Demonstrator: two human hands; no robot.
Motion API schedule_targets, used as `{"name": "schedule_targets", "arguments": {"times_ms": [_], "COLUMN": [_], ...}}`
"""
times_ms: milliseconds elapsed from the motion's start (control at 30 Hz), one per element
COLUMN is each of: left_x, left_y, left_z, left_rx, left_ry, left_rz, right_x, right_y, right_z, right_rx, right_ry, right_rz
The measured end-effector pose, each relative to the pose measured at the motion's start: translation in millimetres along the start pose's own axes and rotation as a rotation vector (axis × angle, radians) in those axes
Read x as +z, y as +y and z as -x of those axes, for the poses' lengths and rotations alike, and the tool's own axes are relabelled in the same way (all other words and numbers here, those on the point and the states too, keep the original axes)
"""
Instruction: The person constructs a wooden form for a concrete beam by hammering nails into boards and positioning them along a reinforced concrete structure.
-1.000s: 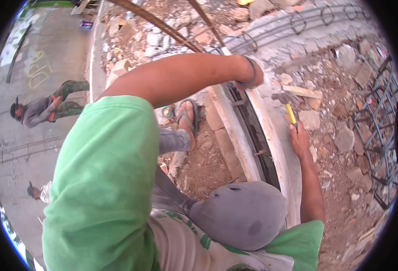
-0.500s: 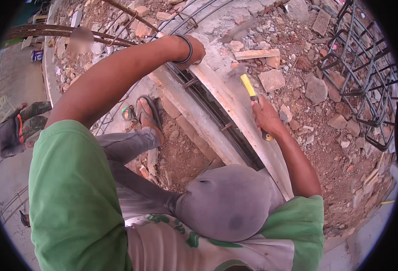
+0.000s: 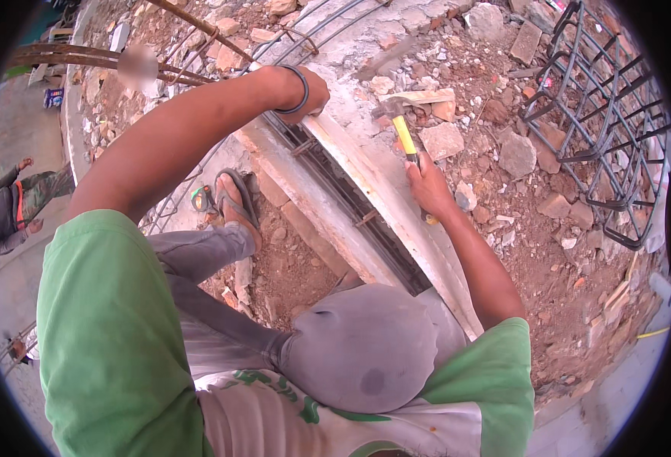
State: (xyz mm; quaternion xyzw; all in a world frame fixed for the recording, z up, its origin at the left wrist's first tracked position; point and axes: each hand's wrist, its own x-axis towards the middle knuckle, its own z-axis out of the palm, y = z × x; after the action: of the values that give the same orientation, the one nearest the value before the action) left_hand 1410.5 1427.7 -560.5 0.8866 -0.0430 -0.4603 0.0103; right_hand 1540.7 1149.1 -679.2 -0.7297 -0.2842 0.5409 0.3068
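Note:
My left hand (image 3: 307, 95), a dark band on its wrist, is closed at the far end of a long pale wooden board (image 3: 377, 183). Its fingers curl down out of sight, so a small item in them could be hidden. To the right of the board, my right hand (image 3: 430, 188) grips a claw hammer (image 3: 404, 135) by its yellow and black handle. The hammer's metal head is raised, apart from the board. A second board (image 3: 316, 199) runs alongside the first, with steel reinforcing bars (image 3: 335, 183) in the narrow gap between them.
A tied rebar cage (image 3: 598, 137) lies at the far right on broken brick and rubble (image 3: 518, 156). Rusty bars (image 3: 84, 57) cross the far left. My sandalled foot (image 3: 236, 202) stands left of the boards. Another person (image 3: 15, 202) is at the left edge.
The view has shifted, so the scene sits farther left. My right hand and the hammer have moved slightly away from me; the hammer head, blurred before, is sharp. My left hand stays at the board's end.

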Motion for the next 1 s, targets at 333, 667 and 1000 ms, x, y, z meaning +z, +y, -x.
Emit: {"name": "schedule_targets", "arguments": {"times_ms": [333, 667, 1000], "left_x": [1.5, -2.2, 2.1], "left_y": [-1.0, -2.0, 0.0], "left_z": [-4.1, -2.9, -1.9], "left_rx": [-0.036, -0.015, -0.034], "left_ry": [-0.012, -0.01, 0.001], "left_rz": [0.053, 0.028, 0.052], "right_x": [10.9, 11.4, 19.8], "right_y": [-23.9, -8.5, -12.2], "right_z": [1.3, -4.1, -7.3], "right_rx": [0.172, 0.113, -0.041], "right_ry": [-0.177, -0.094, -0.062], "right_rz": [-0.249, -0.152, 0.098]}}
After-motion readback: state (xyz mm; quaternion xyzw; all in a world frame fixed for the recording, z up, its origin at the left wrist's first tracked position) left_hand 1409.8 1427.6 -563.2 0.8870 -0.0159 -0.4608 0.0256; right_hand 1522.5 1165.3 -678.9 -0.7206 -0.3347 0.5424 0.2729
